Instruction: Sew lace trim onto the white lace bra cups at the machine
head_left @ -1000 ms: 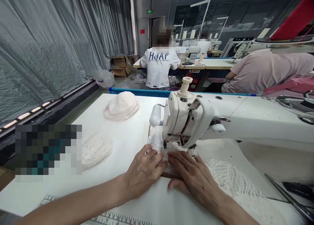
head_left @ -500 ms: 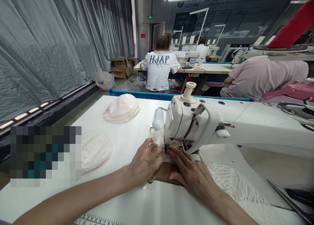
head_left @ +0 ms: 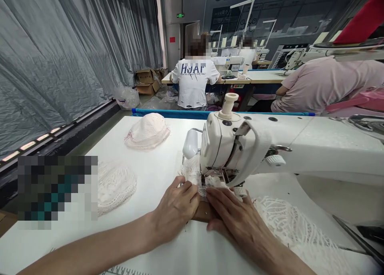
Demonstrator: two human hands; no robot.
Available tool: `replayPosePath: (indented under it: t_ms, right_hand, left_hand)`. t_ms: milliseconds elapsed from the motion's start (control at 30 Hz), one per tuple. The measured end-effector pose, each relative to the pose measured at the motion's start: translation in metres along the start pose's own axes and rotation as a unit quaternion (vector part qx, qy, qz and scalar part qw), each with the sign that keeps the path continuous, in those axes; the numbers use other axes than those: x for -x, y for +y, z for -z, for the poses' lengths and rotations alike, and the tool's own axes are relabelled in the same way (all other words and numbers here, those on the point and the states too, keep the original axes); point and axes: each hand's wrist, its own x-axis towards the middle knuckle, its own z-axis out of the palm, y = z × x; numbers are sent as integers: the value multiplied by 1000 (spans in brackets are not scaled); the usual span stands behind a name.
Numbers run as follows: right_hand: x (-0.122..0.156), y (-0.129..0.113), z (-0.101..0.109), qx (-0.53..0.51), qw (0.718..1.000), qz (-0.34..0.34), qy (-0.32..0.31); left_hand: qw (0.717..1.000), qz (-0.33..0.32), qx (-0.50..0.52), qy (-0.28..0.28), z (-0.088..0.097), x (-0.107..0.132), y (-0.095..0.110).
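Observation:
White lace fabric (head_left: 191,168) lies under the needle of a white sewing machine (head_left: 219,143), part of it hidden by the machine head. Just left of the presser foot, my left hand (head_left: 177,205) is closed, its curled fingers gripping the lace edge. My right hand (head_left: 237,211) lies flat to the right of the needle, with stretched fingertips resting on the lace and its thumb lower down. Between both hands a brown plate (head_left: 201,212) shows in the machine bed. More white lace (head_left: 295,219) spreads on the table beside my right forearm.
Left on the white table are a pile of lace pieces (head_left: 117,183) and a pale pink cup-shaped stack (head_left: 148,131). Scissors-like dark metal blades (head_left: 354,235) lie at right. A ruler (head_left: 124,271) shows at the front edge. Beyond, people sit at other machines.
My left hand has drawn slightly towards me and its fingers have curled more. My right fingers sit a little lower, and more lace shows around the needle. The camera view has shifted slightly.

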Motion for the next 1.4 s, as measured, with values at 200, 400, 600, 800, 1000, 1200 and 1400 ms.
replayPosePath:
  t_ms: [200,400,600,800,1000,1200,1400]
  right_hand:
    - [1,1,-1,8,1000,1,19]
    - [0,2,-1,13,1000,6,27]
    - [0,8,-4,14,1000,0,22]
    - [1,12,-6,28,999,-31,11]
    - [0,13,-8,26,999,-43,18]
    - [-3,12,-5,44,998,-38,28]
    - [-4,-13,3,-14,999,9,32]
  left_hand:
    - [1000,3,-28,12,5,1,4]
    - [999,6,-32,14,-1,2,3]
    - [999,21,-43,21,-6,0,-2]
    - [998,35,-35,28,-4,-3,-7]
    - [999,21,-32,36,-9,-23,-26]
    - [997,15,-77,11,-6,-17,-29]
    - [998,24,-49,9,20,41,8]
